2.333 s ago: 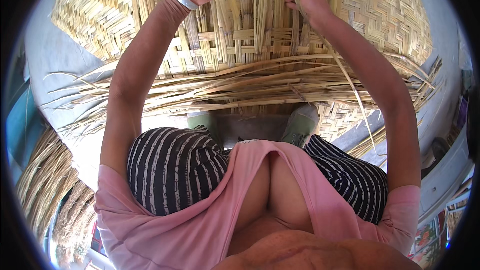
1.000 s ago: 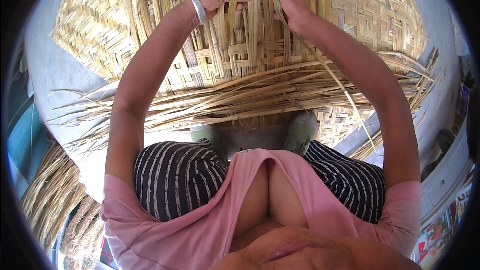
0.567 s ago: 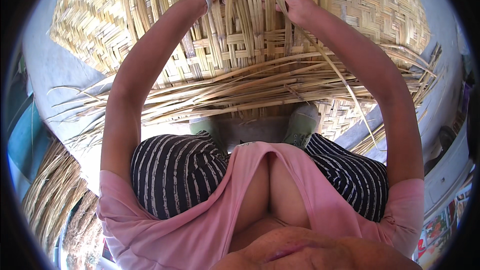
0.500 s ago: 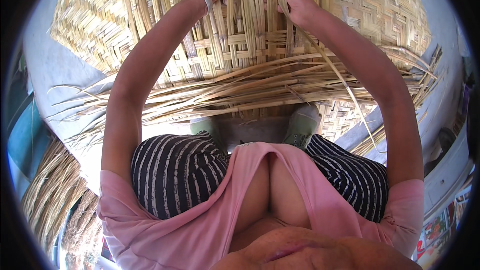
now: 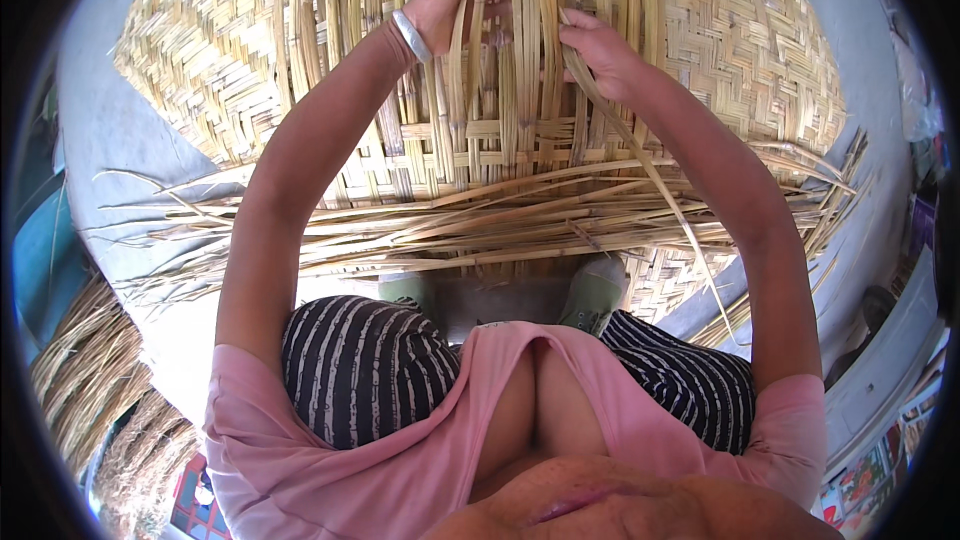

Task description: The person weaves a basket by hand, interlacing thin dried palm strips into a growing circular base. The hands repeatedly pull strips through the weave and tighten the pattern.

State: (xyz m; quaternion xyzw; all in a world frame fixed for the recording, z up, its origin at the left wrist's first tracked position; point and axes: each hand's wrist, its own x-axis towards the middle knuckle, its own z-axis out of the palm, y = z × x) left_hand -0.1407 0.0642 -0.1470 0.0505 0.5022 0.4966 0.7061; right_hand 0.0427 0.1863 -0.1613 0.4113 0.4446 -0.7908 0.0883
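A person in a pink shirt (image 5: 350, 470), at 6 o'clock, sits before loose strips (image 5: 440, 225); the right hand (image 5: 600, 58), at 1, pinches a long strip (image 5: 655, 170), while the left hand (image 5: 440, 18), near 12, spreads thumb and fingers around upright strips on a woven mat (image 5: 480, 130) stretching from 10 to 2.

Weaving workspace (at floor level), woven mat (image 5: 745, 60) spread on pale floor (image 5: 100, 140), loose strips (image 5: 420, 232), stalks (image 5: 85, 360) heaped at left.

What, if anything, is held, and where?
Right hand: a cane strip, pinched just above its long trailing tail. Left hand: partly behind some lengthwise strips; whether it grips any can't be told.
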